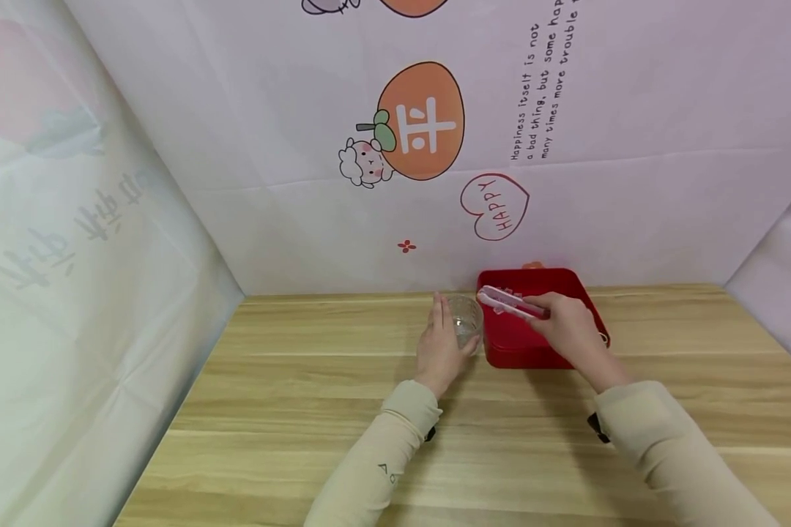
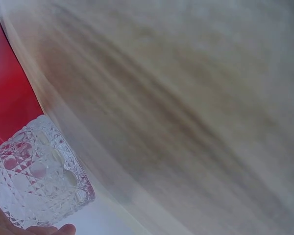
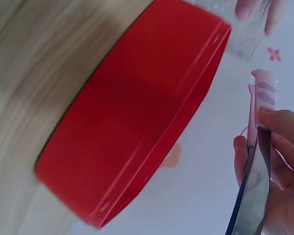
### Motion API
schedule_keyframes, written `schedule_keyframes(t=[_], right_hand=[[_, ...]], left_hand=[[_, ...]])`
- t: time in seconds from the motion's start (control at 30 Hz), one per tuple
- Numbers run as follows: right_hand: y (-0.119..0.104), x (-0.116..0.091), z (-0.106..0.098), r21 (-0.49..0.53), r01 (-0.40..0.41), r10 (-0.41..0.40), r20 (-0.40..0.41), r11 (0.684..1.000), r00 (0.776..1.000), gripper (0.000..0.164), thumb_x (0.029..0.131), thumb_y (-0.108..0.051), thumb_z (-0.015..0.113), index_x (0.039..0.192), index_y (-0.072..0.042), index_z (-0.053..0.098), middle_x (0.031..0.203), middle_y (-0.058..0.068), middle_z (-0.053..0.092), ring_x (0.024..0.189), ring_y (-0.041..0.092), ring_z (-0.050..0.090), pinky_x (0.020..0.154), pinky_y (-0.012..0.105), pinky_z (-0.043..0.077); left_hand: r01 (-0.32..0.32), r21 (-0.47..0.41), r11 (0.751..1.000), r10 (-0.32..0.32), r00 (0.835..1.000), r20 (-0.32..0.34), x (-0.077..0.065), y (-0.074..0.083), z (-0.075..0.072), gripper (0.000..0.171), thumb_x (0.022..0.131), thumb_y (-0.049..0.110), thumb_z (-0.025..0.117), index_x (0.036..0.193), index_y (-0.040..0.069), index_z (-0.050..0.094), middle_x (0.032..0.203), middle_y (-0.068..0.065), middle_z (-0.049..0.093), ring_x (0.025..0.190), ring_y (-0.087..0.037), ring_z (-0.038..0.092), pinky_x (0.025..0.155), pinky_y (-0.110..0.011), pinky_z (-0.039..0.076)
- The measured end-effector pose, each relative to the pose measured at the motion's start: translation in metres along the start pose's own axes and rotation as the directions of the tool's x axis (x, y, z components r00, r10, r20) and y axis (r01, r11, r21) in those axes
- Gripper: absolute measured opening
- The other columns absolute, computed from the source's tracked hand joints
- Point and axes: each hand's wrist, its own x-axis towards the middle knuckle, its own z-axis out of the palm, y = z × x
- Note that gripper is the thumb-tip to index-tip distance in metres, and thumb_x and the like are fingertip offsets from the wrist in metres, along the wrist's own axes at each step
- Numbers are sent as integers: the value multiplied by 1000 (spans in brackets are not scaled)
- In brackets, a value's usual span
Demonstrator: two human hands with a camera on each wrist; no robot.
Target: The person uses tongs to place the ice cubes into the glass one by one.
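Observation:
My left hand [image 1: 440,348] grips a clear cut-glass cup [image 1: 469,316], fingers along its left side and thumb at the near side. In the left wrist view the glass [image 2: 39,174] shows a diamond pattern, with fingertips at its wall. My right hand [image 1: 570,329] holds metal tongs with pale pink tips [image 1: 497,296] over the left part of a red box [image 1: 530,359]. In the right wrist view thumb and fingers pinch the tongs [image 3: 257,171] from both sides. Whether the tips hold anything, I cannot tell. Small clear pieces [image 1: 515,298] show beside the tips, inside the box.
The red box stands against the back wall, directly right of the glass. A small ring [image 1: 604,338] shows at its right edge. Wood-grain tabletop [image 1: 270,410] stretches to the left and front. A printed white cloth [image 1: 329,219] hangs behind and at the sides.

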Motion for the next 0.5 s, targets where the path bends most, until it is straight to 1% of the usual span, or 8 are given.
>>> schedule_keyframes(t=[0.1, 0.3, 0.5], right_hand=[[-9, -1, 4, 6, 17, -17, 24, 1000, 1000, 36, 79, -3, 73, 113, 6, 67, 106, 29, 67, 79, 31, 60, 71, 47, 57], [-15, 0, 12, 2, 76, -76, 57, 997, 996, 34, 77, -2, 75, 110, 4, 69, 101, 26, 69, 76, 28, 61, 70, 45, 57], [-16, 0, 14, -8, 68, -67, 72, 998, 995, 34, 77, -2, 75, 110, 4, 69, 100, 26, 69, 74, 27, 60, 68, 44, 57]], left_hand=[[0, 4, 1000, 0, 1000, 2, 0, 0, 0, 91, 88, 51, 61, 151, 0, 18, 160, -14, 19, 141, -23, 36, 102, -30, 48], [9, -19, 1000, -8, 1000, 12, -1, 0, -1, 92, 88, 51, 61, 152, 1, 17, 161, -12, 15, 141, -23, 36, 103, -31, 47], [9, -26, 1000, -9, 1000, 9, -1, 0, -1, 91, 89, 50, 61, 152, 1, 17, 161, -12, 14, 141, -23, 36, 103, -32, 47]])
